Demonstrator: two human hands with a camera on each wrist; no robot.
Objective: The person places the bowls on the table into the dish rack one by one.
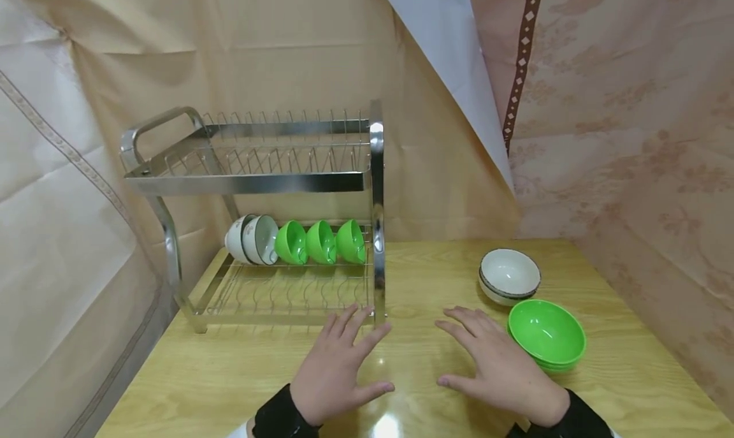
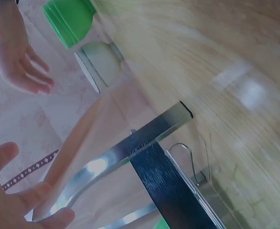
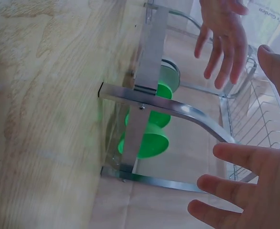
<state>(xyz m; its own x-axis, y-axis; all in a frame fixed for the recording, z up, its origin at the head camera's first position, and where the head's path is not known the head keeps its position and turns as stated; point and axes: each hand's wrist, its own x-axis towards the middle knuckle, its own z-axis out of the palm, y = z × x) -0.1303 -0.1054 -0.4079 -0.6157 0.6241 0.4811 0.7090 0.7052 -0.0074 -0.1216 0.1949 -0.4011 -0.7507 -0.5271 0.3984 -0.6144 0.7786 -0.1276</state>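
Wears a black band (image 1: 281,412) on each wrist. Holds left hand (image 1: 338,371) over bench (image 1: 427,285), fingers spread and nearly straight, gripping nothing, just in front of near right foot of dish rack (image 1: 378,202). Holds right hand (image 1: 499,365) likewise, fingers apart, thumb out toward left hand, gripping nothing. Just beside right hand, on bench: stack of green bowls (image 1: 547,329), nested, mouths up; exact count hard to tell. Just behind stack, near right edge of bench: pair of white bowls (image 1: 510,273), dark-rimmed, nested, also mouths up. Well to left of both stacks: same dish rack, metal, two tiers, standing on bench. Along lower tier, in a row, tipped on edge with mouths facing right: two racked white bowls (image 1: 265,239) at left, partly overlapping, then three racked green bowls (image 1: 321,242) toward right upright. Above these: upper tier (image 1: 246,184), wire dividers within flat metal rim. Farthest: beige cloth (image 1: 453,196) behind rack, white flap (image 1: 450,49) hanging across it, pinkish patterned cloth (image 1: 648,145) at right with brown diamond-marked strip (image 1: 522,62).
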